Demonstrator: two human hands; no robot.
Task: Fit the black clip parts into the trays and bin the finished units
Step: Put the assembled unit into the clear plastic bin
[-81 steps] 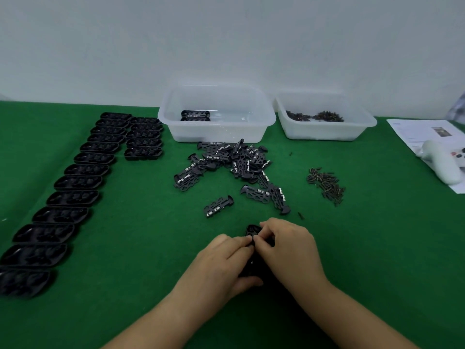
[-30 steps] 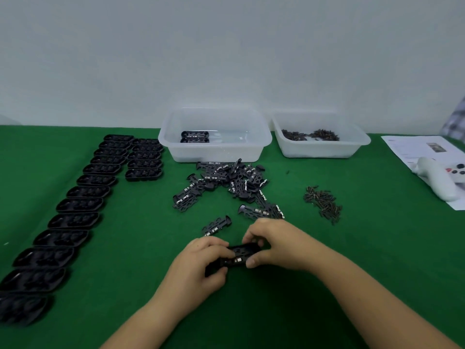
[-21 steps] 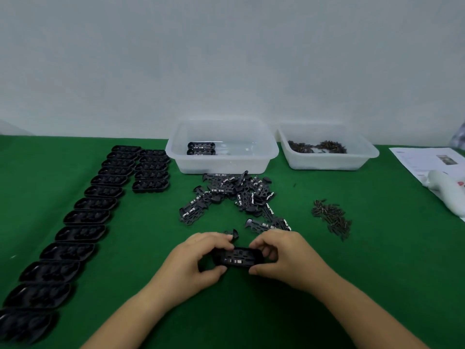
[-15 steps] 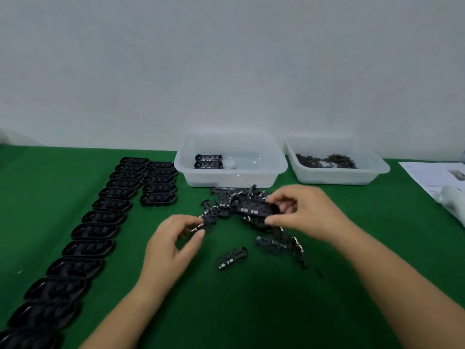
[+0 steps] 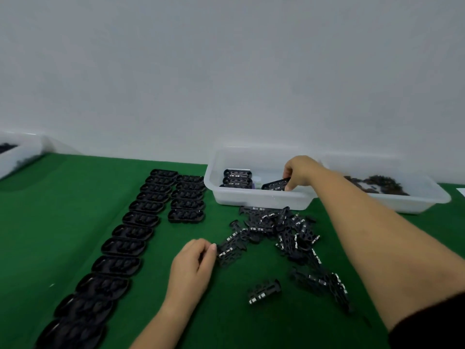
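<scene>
The right hand [image 5: 300, 172] reaches into the clear bin [image 5: 259, 196], its grip closed on a finished unit [image 5: 275, 184] that sits tilted inside the bin, just right of a small stack of units [image 5: 237, 178] already lying there. The left hand [image 5: 193, 263] rests on the green surface [image 5: 50, 222] with fingers curled; its fingertips [image 5: 213, 248] touch a clip part [image 5: 230, 250] at the near edge of the loose pile of clips [image 5: 284, 230], though whether that grip actually pinches the part cannot be told. One clip [image 5: 263, 290] lies alone, nearer the person. Two rows of empty trays [image 5: 130, 233] run along the left. A second bin [image 5: 392, 195] with small dark pieces stands right of the first.
</scene>
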